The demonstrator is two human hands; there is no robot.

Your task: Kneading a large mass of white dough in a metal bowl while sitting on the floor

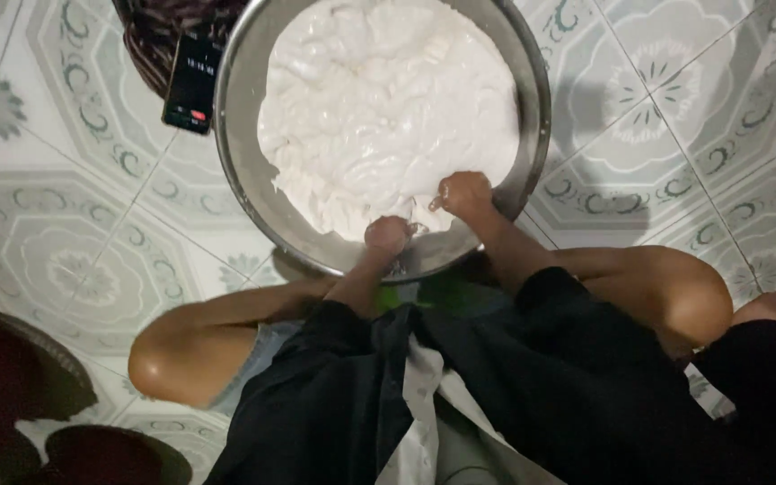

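Your left hand (pixel 388 233) and right hand (pixel 464 195) are both curled into the near edge of the white dough (pixel 388 108) — wet, glossy, folded in soft ridges. It fills a round steel basin (pixel 242 81) on patterned floor tiles (pixel 675 108). A black phone (pixel 192 83), screen lit, lies beside the basin's left rim — against a dark woven basket (pixel 159 36).

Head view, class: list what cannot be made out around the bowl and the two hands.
- Left hand and right hand: fingers buried in the white dough.
- Metal bowl: far rim cut by the top edge.
- Phone: screen too small to read.
- Woven basket: cut off by the top edge, partly behind the bowl.
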